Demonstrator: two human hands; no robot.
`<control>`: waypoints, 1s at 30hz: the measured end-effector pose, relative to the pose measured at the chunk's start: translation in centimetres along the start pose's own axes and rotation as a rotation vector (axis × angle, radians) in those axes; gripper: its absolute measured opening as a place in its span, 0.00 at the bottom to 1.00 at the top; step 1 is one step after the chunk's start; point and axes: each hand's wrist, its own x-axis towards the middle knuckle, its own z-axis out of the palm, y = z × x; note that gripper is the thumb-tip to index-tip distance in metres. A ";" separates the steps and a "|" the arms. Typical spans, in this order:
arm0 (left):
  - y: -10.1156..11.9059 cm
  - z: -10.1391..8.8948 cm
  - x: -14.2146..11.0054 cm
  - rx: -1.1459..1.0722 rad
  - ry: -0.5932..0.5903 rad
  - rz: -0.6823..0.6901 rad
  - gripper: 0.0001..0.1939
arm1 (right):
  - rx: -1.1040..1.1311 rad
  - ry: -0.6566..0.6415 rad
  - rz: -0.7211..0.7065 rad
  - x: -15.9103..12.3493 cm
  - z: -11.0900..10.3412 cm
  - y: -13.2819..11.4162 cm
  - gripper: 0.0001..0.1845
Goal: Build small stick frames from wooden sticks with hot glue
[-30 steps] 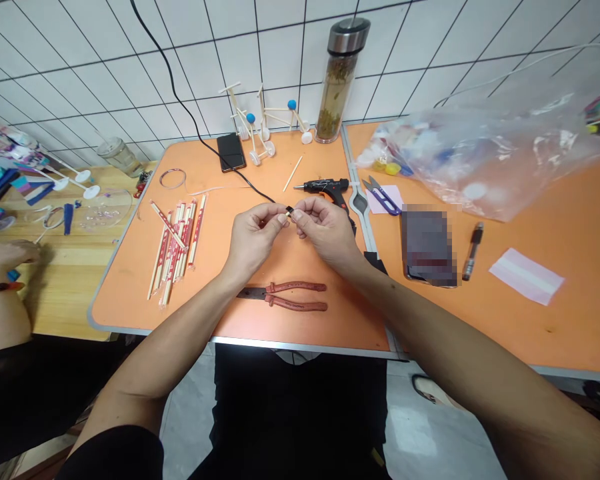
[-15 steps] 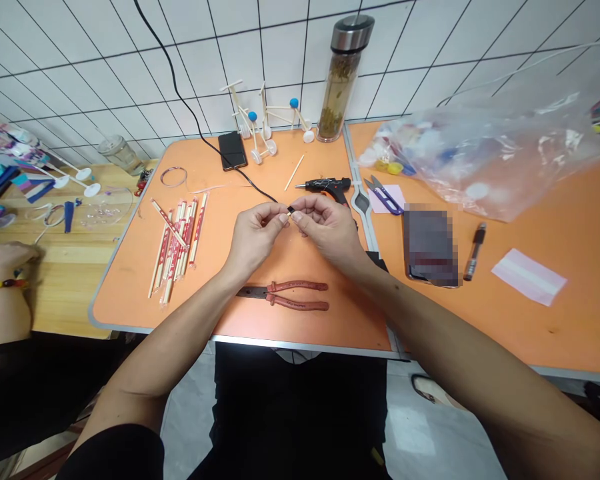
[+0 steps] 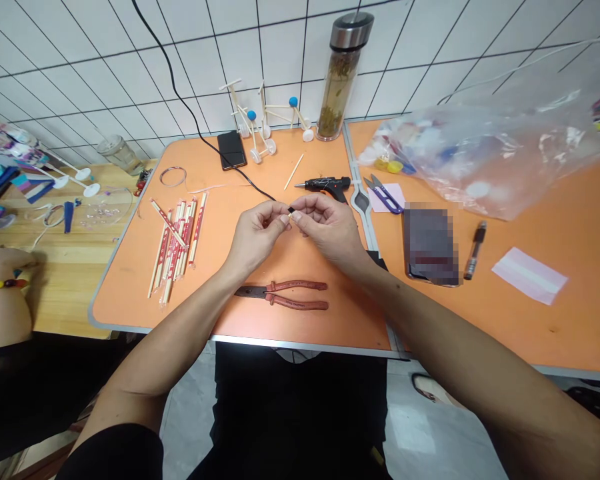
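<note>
My left hand (image 3: pixel 256 233) and my right hand (image 3: pixel 331 230) meet over the orange table, thumbs and fingertips pinched together on a small black and pale piece (image 3: pixel 291 211). Most of that piece is covered by my fingers, so its kind does not show. A black cord (image 3: pixel 253 184) runs down from the wall and passes out of sight behind my hands. Just beyond my right hand lies a black glue gun (image 3: pixel 325 185) with an orange trigger. Pliers (image 3: pixel 285 294) with red-brown handles rest on the table between my forearms.
Wrapped chopsticks (image 3: pixel 177 247) lie left. Behind stand stick models (image 3: pixel 267 120) with blue balls, a black phone (image 3: pixel 232 150) and a tea bottle (image 3: pixel 339 87). Rightward are purple snips (image 3: pixel 386 195), a larger phone (image 3: pixel 430 243), a pen (image 3: pixel 475 250) and a plastic bag (image 3: pixel 480 153). Another person's arm (image 3: pixel 3 293) is far left.
My hands stay almost still, fingertips pinched on the same small piece. The other person's hand at the far left has drawn back slightly to the left.
</note>
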 end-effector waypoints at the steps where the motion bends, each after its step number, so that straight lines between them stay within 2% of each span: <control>1: 0.0 0.0 0.0 -0.005 -0.005 -0.002 0.07 | 0.012 -0.002 0.007 0.0 0.0 -0.1 0.11; 8: 0.1 -0.2 0.1 0.021 -0.028 0.001 0.12 | 0.059 -0.005 0.057 0.0 -0.1 -0.3 0.13; 14: -0.2 -0.1 0.2 -0.010 0.003 -0.041 0.14 | 0.074 -0.007 0.053 0.1 -0.1 -0.1 0.14; 24: -0.1 0.0 0.3 -0.166 0.082 -0.160 0.14 | -0.002 -0.022 0.093 -0.1 -0.2 -0.2 0.17; 30: -0.1 -0.1 0.3 -0.120 0.061 -0.162 0.13 | -0.040 -0.013 0.046 -0.2 -0.3 -0.5 0.14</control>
